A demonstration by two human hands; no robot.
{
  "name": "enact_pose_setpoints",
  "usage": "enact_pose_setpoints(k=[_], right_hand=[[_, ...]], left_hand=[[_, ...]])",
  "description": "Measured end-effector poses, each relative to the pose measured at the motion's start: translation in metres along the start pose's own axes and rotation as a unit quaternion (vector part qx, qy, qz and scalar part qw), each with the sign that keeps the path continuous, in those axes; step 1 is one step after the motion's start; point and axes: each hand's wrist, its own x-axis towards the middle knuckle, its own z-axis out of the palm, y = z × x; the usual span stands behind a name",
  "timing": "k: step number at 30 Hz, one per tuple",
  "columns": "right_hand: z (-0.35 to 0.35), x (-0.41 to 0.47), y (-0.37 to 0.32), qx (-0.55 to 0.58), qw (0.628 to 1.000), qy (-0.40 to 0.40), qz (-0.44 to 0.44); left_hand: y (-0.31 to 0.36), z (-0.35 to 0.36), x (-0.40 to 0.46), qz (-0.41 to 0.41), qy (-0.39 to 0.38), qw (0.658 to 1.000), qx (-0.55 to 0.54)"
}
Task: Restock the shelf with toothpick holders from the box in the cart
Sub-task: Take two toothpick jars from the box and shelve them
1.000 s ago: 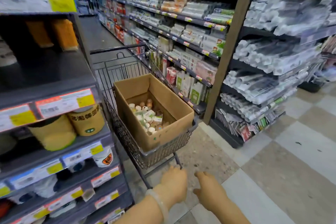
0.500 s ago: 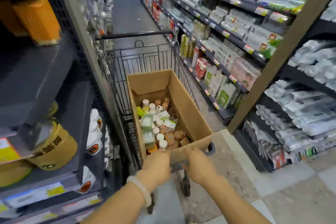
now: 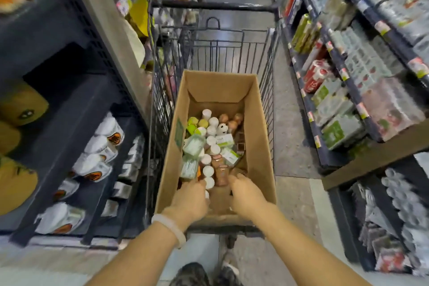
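A: Left side?
B: Dark shelf with yellow tubs and white packs. Just beside it, wire cart carrying the open cardboard box.
A: Holders?
B: Toothpick holders loose in the box bottom, none on the shelf.
A: Hands?
B: Left hand, bracelet on the wrist, reaches into the box's near end; fingers hidden among the holders, grip can't be told. Right hand just beside it, fingers curled down at a brown holder; a closed hold isn't visible.
A: Right?
B: Shelves of packaged goods.
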Motion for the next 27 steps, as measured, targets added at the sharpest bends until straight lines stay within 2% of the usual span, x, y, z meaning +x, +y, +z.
enact_pose_setpoints(k=[4,11,18,23,27], right_hand=[[0.014,0.026,0.005,-0.025,0.997,-0.075,-0.009],[0.040,0.097,0.026,0.003,0.991,-0.133,0.019],[0.085,0.185,0.057,0.111,0.975,-0.119,0.152],[0.099,0.228,0.075,0.165,0.958,-0.041,0.230],[0.110,0.248,0.084,0.181,0.952,-0.059,0.241]], left_hand=[[-0.005,0.016,0.027,-0.031,-0.033,0.999,0.013],[-0.021,0.042,0.094,-0.075,-0.114,0.991,-0.008],[-0.038,0.062,0.145,-0.094,-0.129,0.986,-0.044],[-0.040,0.077,0.159,-0.098,-0.098,0.983,-0.123],[-0.036,0.085,0.163,-0.099,-0.092,0.978,-0.157]])
